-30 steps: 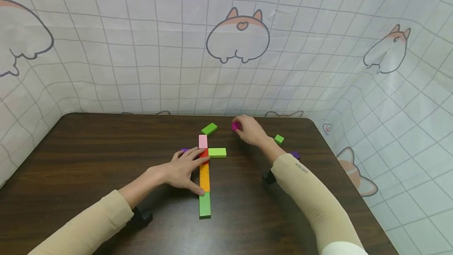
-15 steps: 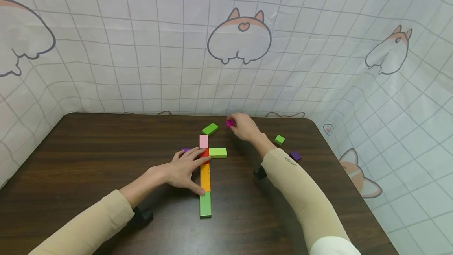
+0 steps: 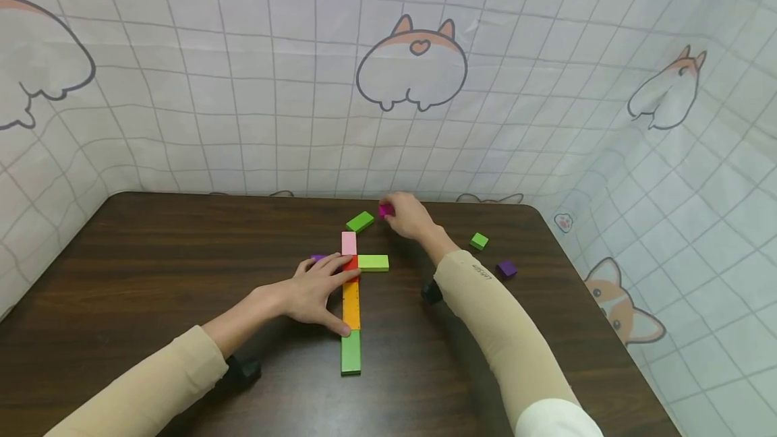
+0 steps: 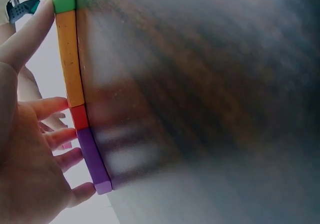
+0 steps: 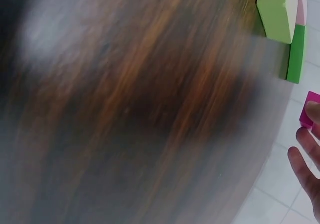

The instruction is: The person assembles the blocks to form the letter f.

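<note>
Magenta block (image 3: pixel 385 210) – pinched by the right hand (image 3: pixel 412 215), at two o'clock from the pink block (image 3: pixel 349 243); fingers cover much of it, so its long axis cannot be told. The right forearm reaches in from five o'clock. Well apart, the left hand (image 3: pixel 309 294) lies spread, fingers touching the red block (image 4: pixel 79 117) and purple block (image 4: pixel 94 159), thumb by the orange block (image 3: pixel 351 305) and green block (image 3: pixel 350 352). Pink, red, orange and green run twelve to six – lime block (image 3: pixel 373 263) pointing to three, purple to nine.
</note>
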Demonstrator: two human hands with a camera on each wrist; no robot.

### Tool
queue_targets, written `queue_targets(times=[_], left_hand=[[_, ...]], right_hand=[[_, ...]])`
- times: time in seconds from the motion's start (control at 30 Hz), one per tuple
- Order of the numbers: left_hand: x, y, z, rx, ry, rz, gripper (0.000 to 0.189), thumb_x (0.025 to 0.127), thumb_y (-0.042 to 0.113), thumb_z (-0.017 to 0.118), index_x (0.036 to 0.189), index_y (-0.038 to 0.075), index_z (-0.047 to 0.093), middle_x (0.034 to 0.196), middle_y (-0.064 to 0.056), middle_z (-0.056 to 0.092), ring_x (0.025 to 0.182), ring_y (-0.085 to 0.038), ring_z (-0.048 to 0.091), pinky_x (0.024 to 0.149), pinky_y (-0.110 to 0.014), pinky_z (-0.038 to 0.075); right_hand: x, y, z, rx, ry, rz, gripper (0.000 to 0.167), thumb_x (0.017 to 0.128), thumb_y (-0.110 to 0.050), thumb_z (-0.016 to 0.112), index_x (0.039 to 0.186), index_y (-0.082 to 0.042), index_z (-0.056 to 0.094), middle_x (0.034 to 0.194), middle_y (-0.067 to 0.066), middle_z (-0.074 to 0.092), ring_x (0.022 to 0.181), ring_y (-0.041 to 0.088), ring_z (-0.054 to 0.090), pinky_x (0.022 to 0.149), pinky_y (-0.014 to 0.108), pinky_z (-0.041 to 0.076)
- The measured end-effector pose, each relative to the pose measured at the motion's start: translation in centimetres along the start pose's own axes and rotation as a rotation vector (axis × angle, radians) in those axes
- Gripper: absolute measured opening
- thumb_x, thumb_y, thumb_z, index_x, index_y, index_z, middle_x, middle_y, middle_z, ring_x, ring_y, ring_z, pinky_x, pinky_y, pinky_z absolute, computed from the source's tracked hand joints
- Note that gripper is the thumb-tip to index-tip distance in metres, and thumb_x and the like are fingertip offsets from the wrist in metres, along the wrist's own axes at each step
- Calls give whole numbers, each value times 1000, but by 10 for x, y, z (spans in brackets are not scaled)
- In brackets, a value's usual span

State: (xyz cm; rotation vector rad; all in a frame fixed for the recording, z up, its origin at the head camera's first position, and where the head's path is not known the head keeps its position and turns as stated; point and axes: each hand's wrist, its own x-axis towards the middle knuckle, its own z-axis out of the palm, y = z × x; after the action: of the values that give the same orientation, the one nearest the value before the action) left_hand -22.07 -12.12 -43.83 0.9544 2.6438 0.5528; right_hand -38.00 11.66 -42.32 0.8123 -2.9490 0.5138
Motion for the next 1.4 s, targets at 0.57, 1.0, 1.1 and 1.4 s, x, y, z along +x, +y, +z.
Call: queue_targets(times=[0.57, 1.0, 1.1, 1.4], left_hand=[[3, -8, 1, 5, 2, 15, 107, 77, 64, 80, 160, 14, 37, 167, -16, 20, 152, -39, 14, 111, -76, 10], [3, -12, -1, 6, 1, 31, 106, 77, 64, 80, 161, 13, 36, 167, -17, 20, 152, -39, 14, 111, -76, 9], [3, -13, -2, 8, 1, 30, 106, 77, 64, 80, 161, 14, 36, 167, -17, 19, 152, -39, 14, 111, -76, 9], [3, -16, -3, 14, -2, 28, 107, 77, 64, 80, 161, 14, 36, 168, -16, 19, 153, -39, 13, 112, -75, 8]], right_hand=[[15, -5, 12, -56, -6, 42, 29, 99, -7, 65, 129, -6, 68, 122, 11, 67, 109, 25, 62, 96, 41, 52], [24, -5, 18, -37, -29, 91, 29, 98, -3, 63, 127, -6, 69, 121, 10, 68, 109, 25, 63, 95, 42, 52], [26, -4, 19, -39, -29, 93, 29, 98, -3, 64, 127, -7, 69, 121, 10, 68, 110, 25, 63, 95, 42, 52], [31, -4, 25, -50, -42, 102, 31, 98, -4, 64, 129, -7, 69, 122, 10, 68, 109, 25, 62, 97, 41, 51]])
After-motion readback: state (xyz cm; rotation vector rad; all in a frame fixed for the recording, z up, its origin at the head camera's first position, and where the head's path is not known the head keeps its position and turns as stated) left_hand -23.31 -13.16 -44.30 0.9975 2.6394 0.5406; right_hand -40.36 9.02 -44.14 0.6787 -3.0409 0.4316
